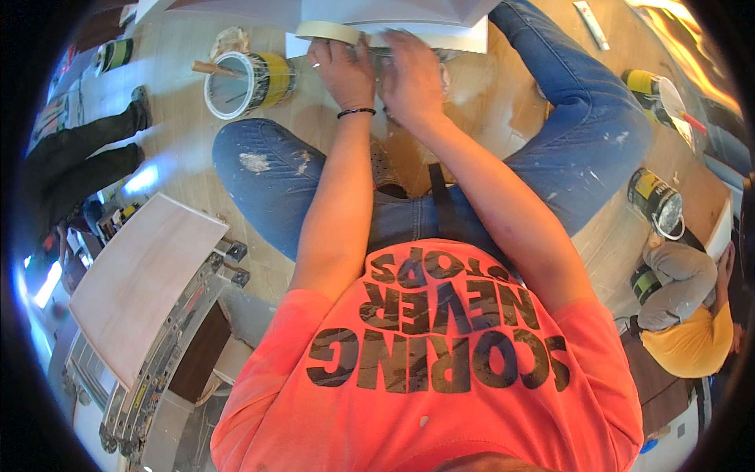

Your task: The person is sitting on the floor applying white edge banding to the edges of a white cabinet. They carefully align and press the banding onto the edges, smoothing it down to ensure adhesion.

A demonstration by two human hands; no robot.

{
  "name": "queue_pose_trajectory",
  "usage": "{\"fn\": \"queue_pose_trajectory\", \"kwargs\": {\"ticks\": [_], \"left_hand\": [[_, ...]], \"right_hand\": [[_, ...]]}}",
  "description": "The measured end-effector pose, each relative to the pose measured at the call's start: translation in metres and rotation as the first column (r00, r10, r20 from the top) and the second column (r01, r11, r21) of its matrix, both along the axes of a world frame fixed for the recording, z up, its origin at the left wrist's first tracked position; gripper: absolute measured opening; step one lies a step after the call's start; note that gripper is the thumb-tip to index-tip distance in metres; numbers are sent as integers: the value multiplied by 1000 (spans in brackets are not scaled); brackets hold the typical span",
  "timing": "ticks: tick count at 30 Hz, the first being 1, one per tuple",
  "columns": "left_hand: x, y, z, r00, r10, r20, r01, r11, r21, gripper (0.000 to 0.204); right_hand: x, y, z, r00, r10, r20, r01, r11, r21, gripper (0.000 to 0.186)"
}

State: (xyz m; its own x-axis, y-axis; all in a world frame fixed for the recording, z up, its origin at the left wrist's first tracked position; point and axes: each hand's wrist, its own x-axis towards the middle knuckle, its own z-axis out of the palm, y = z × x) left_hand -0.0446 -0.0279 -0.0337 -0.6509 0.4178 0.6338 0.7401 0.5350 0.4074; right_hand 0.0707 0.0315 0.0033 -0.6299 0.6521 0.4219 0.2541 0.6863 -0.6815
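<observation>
My left hand grips a roll of pale masking tape at the near edge of a white board, whose far part runs out at the top of the view. My right hand is just right of it, fingers loosely bent and apart, at the board's edge; what lies under the fingertips is hidden. I sit on the wooden floor with my knees bent either side of the hands.
An open paint bucket with a stick stands left. More buckets are right. One person's dark-clad legs show left; another in yellow crouches right. A pale panel rests on metal gear at lower left.
</observation>
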Motion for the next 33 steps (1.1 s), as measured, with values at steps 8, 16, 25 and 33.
{"fn": "queue_pose_trajectory", "kwargs": {"ticks": [8, 16, 25, 33], "left_hand": [[-3, -4, 2, 1000, -9, -2, 9, 1000, -30, 27], [3, -4, 11, 999, 14, 53, -13, 1000, -21, 30], [6, -3, 11, 994, 29, 105, -24, 998, -51, 30], [3, -9, 10, 997, 12, 80, -8, 999, -45, 30]], "right_hand": [[20, 1, -10, 861, -4, 508, -81, 986, 145, 70], [62, 35, -3, 643, -254, 722, 299, 952, 69, 94], [54, 17, 6, 825, -153, 544, 97, 987, 131, 80], [62, 28, 3, 749, -175, 638, 134, 985, 113, 76]]}}
